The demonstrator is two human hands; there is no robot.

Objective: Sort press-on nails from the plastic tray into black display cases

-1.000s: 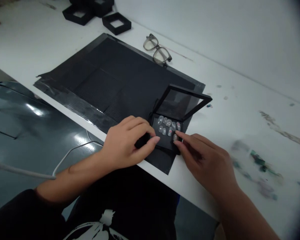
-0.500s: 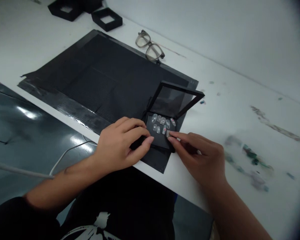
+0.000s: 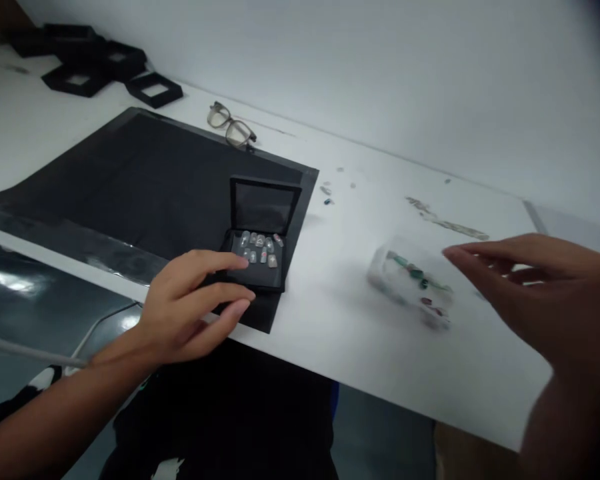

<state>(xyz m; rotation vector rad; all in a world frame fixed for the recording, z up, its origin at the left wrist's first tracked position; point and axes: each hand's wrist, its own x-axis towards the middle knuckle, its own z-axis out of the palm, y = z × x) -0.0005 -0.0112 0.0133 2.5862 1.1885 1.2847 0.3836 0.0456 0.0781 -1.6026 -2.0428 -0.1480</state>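
left hand (image 3: pixel 190 303) fingers spread, steadying open black case (image 3: pixel 257 250) | right hand (image 3: pixel 545 293) fingers loosely spread, empty, beside clear packet (image 3: pixel 413 280) on worktop (image 3: pixel 330 320)

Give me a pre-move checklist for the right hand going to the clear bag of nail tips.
1. Right hand free: ok, fingers spread, nothing held.
2. Clear bag within reach: ok, on the white table just beside the fingertips.
3. Path clear: ok, bare table between.
4. Black box steadied: ok, left hand rests at its near edge.
5. Lid open: ok, upright.
6. Bag open or sealed: cannot tell, blurred.
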